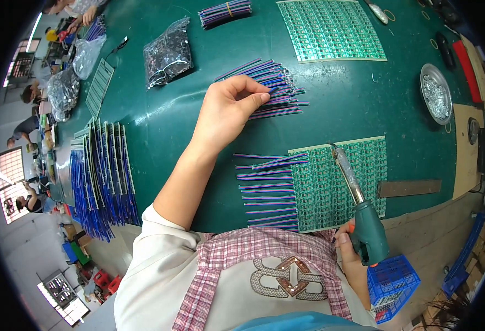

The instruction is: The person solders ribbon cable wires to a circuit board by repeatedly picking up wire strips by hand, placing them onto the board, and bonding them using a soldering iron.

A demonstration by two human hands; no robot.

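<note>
My left hand (227, 107) reaches over a pile of cut blue, black and pink wires (278, 105). Its thumb and index finger are pinched on a short wire at the top of the pile. My right hand (347, 248), at the table's near edge, grips a green soldering gun (370, 231), which partly hides its fingers. The gun's metal tip rests over or just above a green circuit board panel (331, 193). A row of wires (267, 190) runs out from that panel's left edge, and one or two lie slanted across its upper left corner.
A brown bar (409, 188) lies across the panel's right edge. Another board panel (333, 30) is at the far side. A metal bowl (435, 94) stands right, a bag of dark parts (168, 53) far left. Wired panels (102, 176) are stacked left. People sit farther left.
</note>
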